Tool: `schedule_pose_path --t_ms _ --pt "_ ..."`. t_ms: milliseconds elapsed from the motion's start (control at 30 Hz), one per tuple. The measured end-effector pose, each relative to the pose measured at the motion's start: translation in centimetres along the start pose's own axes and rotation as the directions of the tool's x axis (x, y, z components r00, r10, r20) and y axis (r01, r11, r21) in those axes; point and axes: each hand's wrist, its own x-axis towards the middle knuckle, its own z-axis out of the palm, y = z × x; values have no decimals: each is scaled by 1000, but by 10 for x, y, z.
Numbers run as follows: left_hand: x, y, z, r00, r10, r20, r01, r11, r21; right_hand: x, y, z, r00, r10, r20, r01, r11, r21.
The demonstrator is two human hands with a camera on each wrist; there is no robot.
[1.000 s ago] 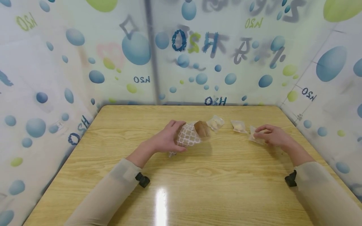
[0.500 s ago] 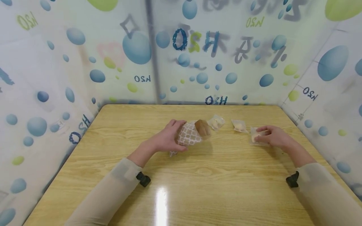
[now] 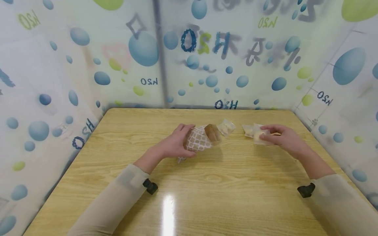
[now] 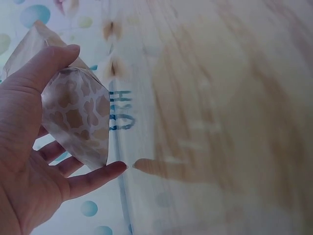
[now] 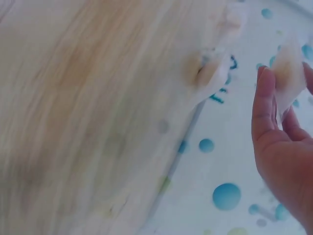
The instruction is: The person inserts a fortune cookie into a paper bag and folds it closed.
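Observation:
On its side above the table lies a brown paper bag with a white lattice print, its mouth turned to the right. My left hand grips it around the body; the thumb crosses the paper in the left wrist view. My right hand pinches a small clear packet with pale contents between thumb and fingers, lifted off the wood. The same packet shows in the right wrist view. Behind it sits a second packet, partly covered. A third packet lies near the bag's mouth.
The wooden table runs to a patterned wall sheet at the back, with more sheeting on both sides. A bright light reflection falls on the table's front part. Each wrist carries a small black camera.
My right hand has closed on the rightmost packet, raised it from the table and moved it slightly left, over the edge of its neighbour. The left hand and the bag stay nearly still.

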Motion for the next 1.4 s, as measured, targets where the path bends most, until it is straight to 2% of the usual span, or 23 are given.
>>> schedule_pose_path --t_ms 367,467,700,833,967,1200,1400 --pt "2 -2 -1 1000 7 7 -7 1000 10 -6 -52 28 993 -113 35 106 983 150" --pt "1 -2 -1 1000 11 6 -11 1000 10 -7 -67 34 991 -124 44 115 981 157" --pt "1 -1 1 1000 12 9 -12 1000 17 -1 -92 47 980 -164 114 133 961 242" --pt "1 1 2 1000 18 14 -18 1000 8 4 -99 56 967 -211 141 173 954 243" --pt "1 2 4 999 22 23 -22 1000 6 10 -100 65 963 -223 149 186 955 230" --pt "-1 5 5 998 41 53 -41 999 -10 15 -100 73 973 -208 97 190 967 170" --pt "-1 7 5 997 50 53 -49 999 -9 16 -100 76 971 -232 55 226 969 104"
